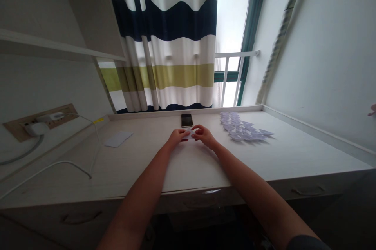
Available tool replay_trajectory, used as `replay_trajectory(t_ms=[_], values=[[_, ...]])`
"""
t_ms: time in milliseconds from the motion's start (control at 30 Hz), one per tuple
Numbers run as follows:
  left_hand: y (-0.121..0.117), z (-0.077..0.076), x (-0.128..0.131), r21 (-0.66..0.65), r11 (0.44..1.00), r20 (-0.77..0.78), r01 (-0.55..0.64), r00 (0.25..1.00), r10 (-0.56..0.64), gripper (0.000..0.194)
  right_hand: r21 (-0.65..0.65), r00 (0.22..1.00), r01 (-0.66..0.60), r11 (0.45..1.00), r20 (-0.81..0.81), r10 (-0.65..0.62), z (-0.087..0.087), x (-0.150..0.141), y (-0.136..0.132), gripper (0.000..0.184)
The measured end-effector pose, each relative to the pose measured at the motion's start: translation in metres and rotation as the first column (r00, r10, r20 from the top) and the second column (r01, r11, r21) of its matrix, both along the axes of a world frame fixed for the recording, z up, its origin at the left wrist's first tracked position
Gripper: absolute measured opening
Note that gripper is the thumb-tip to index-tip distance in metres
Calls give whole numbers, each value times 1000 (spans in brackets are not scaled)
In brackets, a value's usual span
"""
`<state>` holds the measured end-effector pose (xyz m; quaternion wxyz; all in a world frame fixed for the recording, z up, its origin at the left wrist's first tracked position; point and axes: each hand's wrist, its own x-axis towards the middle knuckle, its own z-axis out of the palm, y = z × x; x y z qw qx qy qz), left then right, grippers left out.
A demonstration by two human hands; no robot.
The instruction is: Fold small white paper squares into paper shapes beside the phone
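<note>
Fingers of the left hand and right hand are curled and nearly closed, pinching a small piece of white paper between them. The paper is at the middle of a pale desk, just on the near side of a dark-screened phone. Its visible part spans left to right from hand to hand; the fingers cover its ends, so which way it points cannot be told. To the right lies a cluster of folded white paper pieces, overlapping in rows; the rightmost has its long axis running roughly left to right, its sharp tip pointing right. Well to the left lies flat white paper. Whether phone or paper bears lettering cannot be made out.
</note>
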<state>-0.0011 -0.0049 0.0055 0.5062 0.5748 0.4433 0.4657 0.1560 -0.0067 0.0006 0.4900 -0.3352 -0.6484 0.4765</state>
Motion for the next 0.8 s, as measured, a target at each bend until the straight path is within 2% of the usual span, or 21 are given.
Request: replay_trajectory(t_ms=[133,267,333,567,800], values=[[0,-2,0,62,996,-28,-68,997,70,40,24,1000,18,1000,5,-18,0,0,1,22],[-1,-1,0,205,979,-38,-18,999,26,32,12,1000,23,1000,14,-23,1,0,1,18],[-1,0,1,228,974,-28,-5,1000,12,28,-4,1000,17,1000,5,-17,2,0,1,20],[-1,0,0,113,993,72,15,997,-24,31,-38,1000,-28,999,-12,27,5,2,-1,28],[3,-2,-3,56,998,118,14,993,-20,24,-70,998,-51,996,-38,48,5,3,-2,33]])
